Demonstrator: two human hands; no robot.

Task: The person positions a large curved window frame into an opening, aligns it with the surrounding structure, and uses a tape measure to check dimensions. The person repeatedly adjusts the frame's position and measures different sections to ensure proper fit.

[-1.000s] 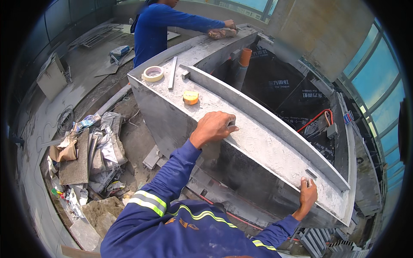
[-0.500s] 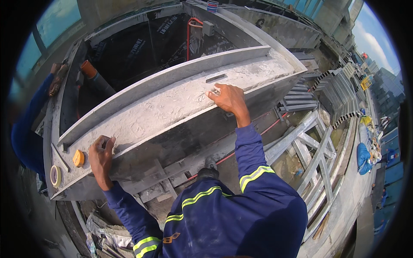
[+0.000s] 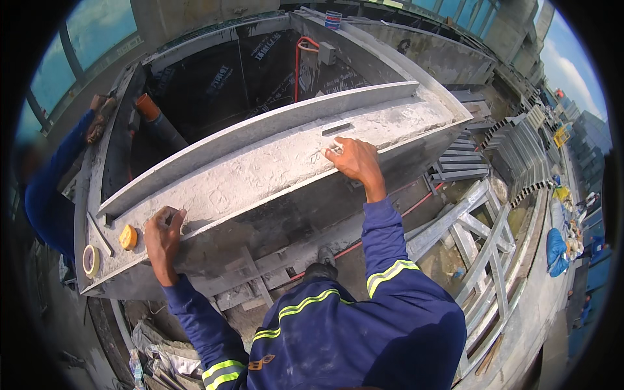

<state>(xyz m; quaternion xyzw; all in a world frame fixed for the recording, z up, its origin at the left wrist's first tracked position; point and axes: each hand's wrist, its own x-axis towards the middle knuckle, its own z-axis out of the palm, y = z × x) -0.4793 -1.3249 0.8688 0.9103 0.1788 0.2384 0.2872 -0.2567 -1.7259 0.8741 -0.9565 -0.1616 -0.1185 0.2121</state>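
Along the ledge in front of me runs a layer of pale, powdery mortar (image 3: 250,175), between a raised grey strip (image 3: 260,130) and the front slab edge. My left hand (image 3: 162,239) is at the ledge's left part, fingers curled. My right hand (image 3: 356,161) is farther right by the front edge, fingertips bent together over the mortar; something whitish shows at them. What either hand holds, if anything, is too small or hidden. A yellow tape measure (image 3: 129,238) sits left of my left hand, beside a roll of masking tape (image 3: 91,261). Beyond my right hand lies a small grey bar (image 3: 337,129).
A flat strip (image 3: 99,234) lies near the tape roll. Behind the ledge is a deep dark pit with an orange-ended pipe (image 3: 149,110). A co-worker's blue sleeve (image 3: 58,175) reaches in at left. Metal framing (image 3: 474,240) stands right; a can (image 3: 333,21) sits at the back.
The whole view has shifted slightly, so the ledge and both hands appear a little farther right. Both hands keep nearly the same pose and place on the ledge.
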